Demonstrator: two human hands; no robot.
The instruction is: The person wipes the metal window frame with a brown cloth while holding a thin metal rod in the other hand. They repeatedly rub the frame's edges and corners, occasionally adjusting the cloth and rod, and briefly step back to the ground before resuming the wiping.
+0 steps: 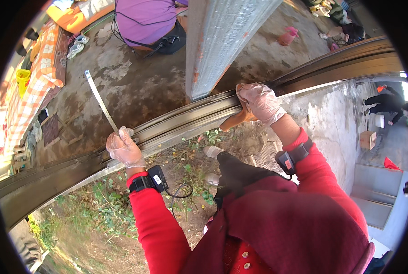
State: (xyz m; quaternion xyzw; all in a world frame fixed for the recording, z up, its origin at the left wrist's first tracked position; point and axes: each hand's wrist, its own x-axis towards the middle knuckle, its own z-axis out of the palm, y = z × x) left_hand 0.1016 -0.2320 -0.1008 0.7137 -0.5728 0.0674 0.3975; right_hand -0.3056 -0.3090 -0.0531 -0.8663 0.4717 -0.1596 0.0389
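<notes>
A thin, clear plastic glove covers each hand. My left hand (pixel 124 146) grips the lower end of a narrow metal strip (pixel 101 100), which points up and away over the concrete floor. That fist is right beside a metal window track (pixel 190 118) with long grooves. Farther right, my right hand (pixel 261 102) rests on the same track, holding an orange-brown cloth (pixel 240 118) that hangs over the near edge. Devices with cables are strapped to both wrists.
A grey metal post (pixel 221 44) rises just beyond the track. A person in a purple top (pixel 145 20) sits behind it. Plants (pixel 111 198) grow on the ground below. A cardboard box (pixel 367 140) and another person are at the right.
</notes>
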